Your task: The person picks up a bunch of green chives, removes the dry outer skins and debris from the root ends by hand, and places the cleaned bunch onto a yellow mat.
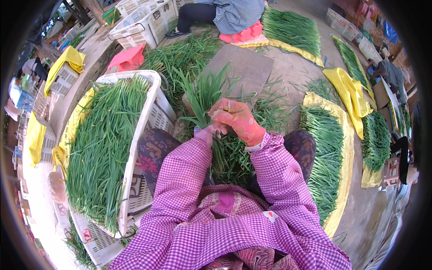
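Observation:
A bunch of green chives (203, 96) stands upright between my knees, its leaf tops fanning away from me and its stalks running down below my hands. My left hand (210, 133) is closed round the bunch, partly hidden by the other hand. Right beside it, my right hand (237, 122), in a stained orange-pink glove, has its fingers curled in against the bunch. Whatever these fingers pinch is hidden. Loose chives (240, 166) lie on the ground beneath both hands.
At my left a white plastic crate (156, 83) is heaped with chives. Rows of chives lie on yellow sheeting (345, 148) at my right. Ahead are a flat board (243, 67), a chive pile (180, 56) and a seated person (236, 15). More crates (148, 24) stand behind.

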`<state>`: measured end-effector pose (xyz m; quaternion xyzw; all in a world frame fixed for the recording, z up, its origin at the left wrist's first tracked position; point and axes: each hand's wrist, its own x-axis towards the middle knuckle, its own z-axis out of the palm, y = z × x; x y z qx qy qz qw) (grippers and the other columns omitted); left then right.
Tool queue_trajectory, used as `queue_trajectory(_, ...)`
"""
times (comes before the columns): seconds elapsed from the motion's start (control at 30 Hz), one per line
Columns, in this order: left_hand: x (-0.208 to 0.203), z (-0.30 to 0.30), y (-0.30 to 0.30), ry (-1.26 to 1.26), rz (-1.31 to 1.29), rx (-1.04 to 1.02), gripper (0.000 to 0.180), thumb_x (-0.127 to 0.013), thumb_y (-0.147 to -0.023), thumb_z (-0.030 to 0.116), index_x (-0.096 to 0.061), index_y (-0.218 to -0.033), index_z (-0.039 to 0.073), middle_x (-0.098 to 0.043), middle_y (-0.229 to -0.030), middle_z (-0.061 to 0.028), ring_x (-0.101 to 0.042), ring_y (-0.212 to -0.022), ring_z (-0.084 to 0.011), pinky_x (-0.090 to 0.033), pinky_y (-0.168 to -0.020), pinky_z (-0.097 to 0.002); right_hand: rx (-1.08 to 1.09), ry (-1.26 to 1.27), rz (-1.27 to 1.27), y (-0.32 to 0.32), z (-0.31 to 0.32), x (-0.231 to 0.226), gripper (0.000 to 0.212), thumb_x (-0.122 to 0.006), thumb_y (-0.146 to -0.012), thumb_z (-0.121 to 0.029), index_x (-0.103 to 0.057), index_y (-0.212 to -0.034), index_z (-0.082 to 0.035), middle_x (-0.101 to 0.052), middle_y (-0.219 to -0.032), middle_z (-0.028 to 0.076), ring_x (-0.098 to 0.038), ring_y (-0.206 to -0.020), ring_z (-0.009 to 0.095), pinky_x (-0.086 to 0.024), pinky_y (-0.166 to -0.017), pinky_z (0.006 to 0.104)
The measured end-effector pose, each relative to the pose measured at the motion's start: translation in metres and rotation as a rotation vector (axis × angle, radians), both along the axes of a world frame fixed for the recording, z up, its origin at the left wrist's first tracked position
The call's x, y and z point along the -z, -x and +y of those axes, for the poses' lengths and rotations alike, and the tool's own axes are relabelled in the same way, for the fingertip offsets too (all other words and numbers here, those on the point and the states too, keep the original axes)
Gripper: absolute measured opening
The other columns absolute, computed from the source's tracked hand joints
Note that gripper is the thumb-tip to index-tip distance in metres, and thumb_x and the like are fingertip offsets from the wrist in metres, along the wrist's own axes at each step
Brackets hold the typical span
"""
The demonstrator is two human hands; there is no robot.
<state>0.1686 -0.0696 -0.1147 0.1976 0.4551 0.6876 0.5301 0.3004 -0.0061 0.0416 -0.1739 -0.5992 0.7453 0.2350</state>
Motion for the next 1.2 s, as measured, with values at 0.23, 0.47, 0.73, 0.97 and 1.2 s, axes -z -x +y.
queue_trajectory(0.23, -0.029, 0.000, -0.015, 0.292, 0.084, -0.011, 0.019, -0.063, -0.078, 0.015, -0.058, -0.091, 0.001, -0.054, -0.065, -0.0046, -0.053, -0.055, -0.0156, -0.044, -0.048, -0.0259, 0.263, -0.077, -0.167, -0.007, 0.022, 0.002, 0.027, -0.055, -0.088, -0.021, -0.061, -0.095, 0.004, -0.063, -0.078, 0.007, -0.056, -0.060, 0.013, -0.044, -0.058, 0.0243)
queue_trajectory(0.47, -0.038, -0.002, -0.021, 0.095, 0.120, 0.018, 0.020, -0.064, -0.077, 0.006, -0.061, -0.096, 0.000, -0.056, -0.067, -0.0049, -0.053, -0.054, -0.0142, -0.045, -0.047, -0.0265, 0.707, -0.468, -0.065, -0.021, 0.042, 0.004, 0.019, -0.064, -0.080, -0.011, -0.065, -0.098, -0.007, -0.064, -0.080, 0.002, -0.054, -0.067, 0.011, -0.044, -0.065, 0.0229)
queue_trajectory(0.73, -0.035, -0.005, -0.029, 0.114, 0.278, 0.145, 0.022, -0.065, -0.077, 0.008, -0.062, -0.097, 0.000, -0.056, -0.065, -0.0023, -0.052, -0.054, -0.0107, -0.044, -0.046, -0.0240, 0.864, -1.306, -0.180, -0.025, 0.038, -0.020, 0.023, -0.069, -0.070, -0.015, -0.065, -0.093, -0.011, -0.064, -0.097, 0.003, -0.056, -0.093, 0.026, -0.043, -0.083, 0.0375)
queue_trajectory(0.97, -0.045, -0.005, -0.033, 0.136, 0.328, 0.268, 0.024, -0.064, -0.078, 0.006, -0.061, -0.101, 0.000, -0.057, -0.065, -0.0052, -0.053, -0.052, -0.0141, -0.044, -0.048, -0.0272, 0.765, -1.338, -0.405, -0.029, 0.054, 0.006, 0.023, -0.069, -0.069, -0.020, -0.065, -0.089, -0.010, -0.063, -0.101, 0.004, -0.054, -0.100, 0.028, -0.041, -0.088, 0.0404)
queue_trajectory(1.2, -0.045, -0.006, -0.032, 0.087, 0.319, 0.260, 0.022, -0.062, -0.078, 0.004, -0.060, -0.100, -0.001, -0.056, -0.063, -0.0048, -0.053, -0.052, -0.0147, -0.043, -0.048, -0.0268, 0.685, -1.166, -0.434, -0.025, 0.053, 0.007, 0.012, -0.071, -0.067, -0.015, -0.065, -0.075, -0.010, -0.064, -0.092, 0.006, -0.055, -0.095, 0.025, -0.042, -0.084, 0.0384)
